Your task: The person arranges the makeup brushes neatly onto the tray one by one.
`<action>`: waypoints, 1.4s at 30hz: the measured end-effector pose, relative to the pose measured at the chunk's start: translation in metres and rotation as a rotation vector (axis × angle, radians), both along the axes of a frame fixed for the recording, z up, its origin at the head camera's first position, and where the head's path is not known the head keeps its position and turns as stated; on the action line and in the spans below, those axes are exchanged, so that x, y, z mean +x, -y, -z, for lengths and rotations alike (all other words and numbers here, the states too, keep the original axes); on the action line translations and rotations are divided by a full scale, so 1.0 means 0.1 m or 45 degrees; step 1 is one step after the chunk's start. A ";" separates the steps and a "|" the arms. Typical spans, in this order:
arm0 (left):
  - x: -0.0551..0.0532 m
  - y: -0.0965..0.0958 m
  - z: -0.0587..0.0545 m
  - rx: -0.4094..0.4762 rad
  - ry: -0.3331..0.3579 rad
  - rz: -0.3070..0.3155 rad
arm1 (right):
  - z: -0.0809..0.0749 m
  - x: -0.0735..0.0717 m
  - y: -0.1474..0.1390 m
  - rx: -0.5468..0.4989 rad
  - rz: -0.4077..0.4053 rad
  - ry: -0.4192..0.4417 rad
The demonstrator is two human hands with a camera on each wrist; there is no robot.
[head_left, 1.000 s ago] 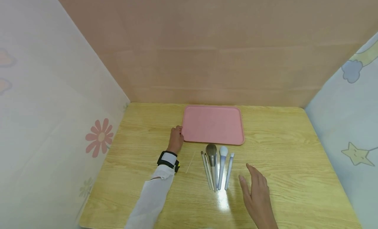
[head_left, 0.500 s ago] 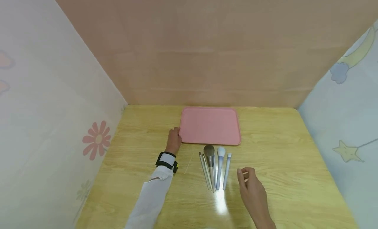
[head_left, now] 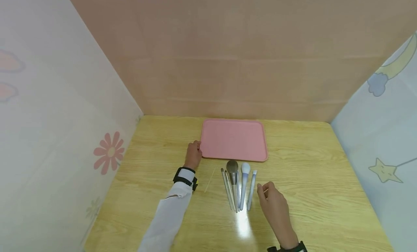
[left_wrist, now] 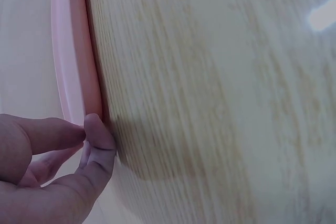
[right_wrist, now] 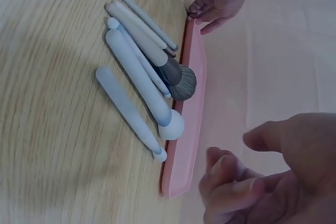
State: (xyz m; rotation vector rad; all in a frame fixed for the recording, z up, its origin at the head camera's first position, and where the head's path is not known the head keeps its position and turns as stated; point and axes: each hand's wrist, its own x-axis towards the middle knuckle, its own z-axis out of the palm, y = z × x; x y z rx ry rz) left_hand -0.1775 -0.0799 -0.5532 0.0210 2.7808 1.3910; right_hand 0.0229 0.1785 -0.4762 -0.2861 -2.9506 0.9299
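Fingers of the left hand pinch the pink tray, right hand loosely curled near brushes.

The person's left arm wears 1 loose white sleeve, creased and uneven near its end, with 1 narrow gap opening in the cloth. Just beyond it, 1 broad black strap circles the wrist, with 1 whitish panel on top and 1 small dark block at the side showing a touch of yellow. Below the bare right hand sits 1 black wristband, partly cut off.
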 end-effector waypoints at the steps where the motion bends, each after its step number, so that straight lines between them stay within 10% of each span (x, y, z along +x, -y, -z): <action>1: -0.01 0.00 0.01 0.007 0.005 -0.006 | 0.01 -0.02 0.01 0.006 -0.014 0.023; 24: -0.06 0.00 -0.07 0.084 0.075 -0.061 | 0.34 -0.18 0.10 0.068 -0.100 0.356; 42: -0.04 -0.05 -0.04 0.077 0.112 -0.073 | 0.40 -0.19 0.09 0.086 -0.068 0.396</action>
